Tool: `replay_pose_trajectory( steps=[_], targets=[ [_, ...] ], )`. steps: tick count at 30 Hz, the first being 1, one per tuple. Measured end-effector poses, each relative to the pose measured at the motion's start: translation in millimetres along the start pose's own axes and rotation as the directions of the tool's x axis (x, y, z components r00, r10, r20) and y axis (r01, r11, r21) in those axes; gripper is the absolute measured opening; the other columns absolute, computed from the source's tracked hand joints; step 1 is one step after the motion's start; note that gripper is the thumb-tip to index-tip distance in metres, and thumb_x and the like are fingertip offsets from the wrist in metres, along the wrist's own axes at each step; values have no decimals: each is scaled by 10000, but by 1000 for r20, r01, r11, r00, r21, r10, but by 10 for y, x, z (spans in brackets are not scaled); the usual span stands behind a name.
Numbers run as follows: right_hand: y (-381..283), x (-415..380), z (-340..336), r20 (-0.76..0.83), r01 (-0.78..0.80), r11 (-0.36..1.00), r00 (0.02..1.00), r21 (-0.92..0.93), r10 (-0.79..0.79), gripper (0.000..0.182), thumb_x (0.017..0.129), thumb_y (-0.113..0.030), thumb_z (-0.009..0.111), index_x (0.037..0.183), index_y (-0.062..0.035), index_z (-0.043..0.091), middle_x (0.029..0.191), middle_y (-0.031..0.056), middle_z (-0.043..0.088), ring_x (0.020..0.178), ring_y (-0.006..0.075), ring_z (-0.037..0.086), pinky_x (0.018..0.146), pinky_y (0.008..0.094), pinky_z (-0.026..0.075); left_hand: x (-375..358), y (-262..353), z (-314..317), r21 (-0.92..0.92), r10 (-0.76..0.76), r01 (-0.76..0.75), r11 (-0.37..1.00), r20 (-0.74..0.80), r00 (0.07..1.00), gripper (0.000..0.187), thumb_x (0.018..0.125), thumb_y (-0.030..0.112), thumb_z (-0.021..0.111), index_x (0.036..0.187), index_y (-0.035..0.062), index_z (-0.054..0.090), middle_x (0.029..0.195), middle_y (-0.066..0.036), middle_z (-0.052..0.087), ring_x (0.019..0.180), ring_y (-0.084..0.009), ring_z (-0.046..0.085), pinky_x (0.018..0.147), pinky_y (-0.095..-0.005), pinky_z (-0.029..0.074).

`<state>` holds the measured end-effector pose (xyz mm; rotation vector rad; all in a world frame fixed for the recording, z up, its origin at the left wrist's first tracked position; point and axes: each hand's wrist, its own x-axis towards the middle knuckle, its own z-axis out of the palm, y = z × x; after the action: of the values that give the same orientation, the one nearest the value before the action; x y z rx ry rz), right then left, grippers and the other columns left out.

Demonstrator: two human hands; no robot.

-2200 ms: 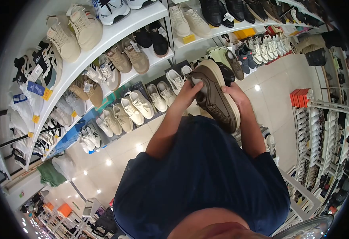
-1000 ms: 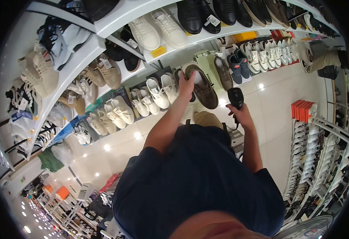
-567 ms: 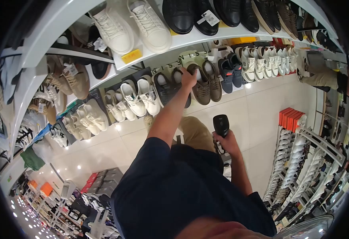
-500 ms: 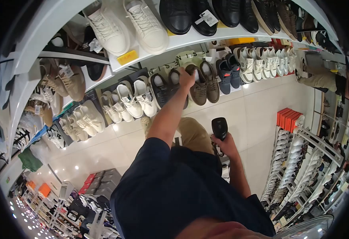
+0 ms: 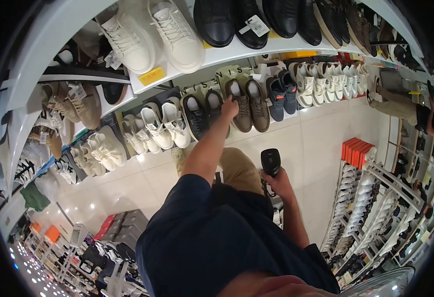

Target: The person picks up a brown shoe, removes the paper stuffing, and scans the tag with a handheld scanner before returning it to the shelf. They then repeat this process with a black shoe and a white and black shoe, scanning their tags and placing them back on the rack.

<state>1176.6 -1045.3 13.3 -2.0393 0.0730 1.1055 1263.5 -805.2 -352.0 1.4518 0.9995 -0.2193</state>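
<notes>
My left hand [image 5: 230,108] reaches over the display of shoes, its fingers drawn together at the left side of a brown lace-up shoe [image 5: 243,117]. Whether they pinch the shoe's edge is too small to tell. The matching brown shoe [image 5: 260,110] stands to its right, and a dark shoe [image 5: 214,100] sits to the left of the hand. Lower right, my right hand [image 5: 279,182] is wrapped round the handle of a black handheld scanner [image 5: 271,161], held upright above the floor.
White sneakers [image 5: 177,123] and dark blue sneakers [image 5: 277,101] flank these shoes. Above, a white shelf [image 5: 227,53] bears large white and black shoes. Orange boxes [image 5: 356,151] top a rack at the right. Another person's trousered leg [image 5: 400,108] shows at the far right.
My left hand has come down slightly from the top opening of the brown shoe to its side, fingers closer together. The scanner in my right hand has barely shifted. The view has moved slightly.
</notes>
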Motion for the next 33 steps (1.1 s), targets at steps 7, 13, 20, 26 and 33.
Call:
replay_pose_trajectory(
  steps=[7,13,20,26,33],
  targets=[
    [-221,2,55,-7,73,996,997,-45,-73,289,859,-252,745,916,7,629,677,47,639,568,99,581,514,292,467,-1089,-379,-266,-136,-43,68,988,181,983,314,927,288,569,1019,12,687,766,-122,695,628,-249,688,614,-378,554],
    [-642,-115,125,20,125,986,992,-109,-124,322,835,-224,766,959,38,624,715,56,655,607,126,613,564,322,501,-2233,-526,-1121,-146,41,-28,989,92,995,226,921,232,581,892,31,680,700,-69,629,579,-181,619,573,-337,526],
    [-1059,-127,400,208,320,921,938,-220,-276,355,843,-314,753,922,14,642,639,37,597,589,108,565,545,327,445,-2950,-289,-2215,-370,-187,181,911,20,982,293,953,311,610,1009,29,664,879,-54,652,713,-144,632,600,-275,520],
    [-1524,-508,1108,332,459,832,873,-313,-357,356,840,-281,751,977,35,663,745,119,654,721,173,614,690,384,496,-3544,-205,-2925,-547,-139,46,836,-129,982,329,970,301,581,1113,14,655,885,-37,651,725,-130,625,623,-279,510],
    [-1343,-913,2308,626,645,720,679,-258,-384,409,819,-235,761,1133,2,650,990,140,706,913,206,655,856,356,508,-4461,-919,-3613,-592,-130,-14,806,-201,971,354,982,314,581,1161,15,645,973,-84,684,785,-157,662,659,-288,537]
  ],
)
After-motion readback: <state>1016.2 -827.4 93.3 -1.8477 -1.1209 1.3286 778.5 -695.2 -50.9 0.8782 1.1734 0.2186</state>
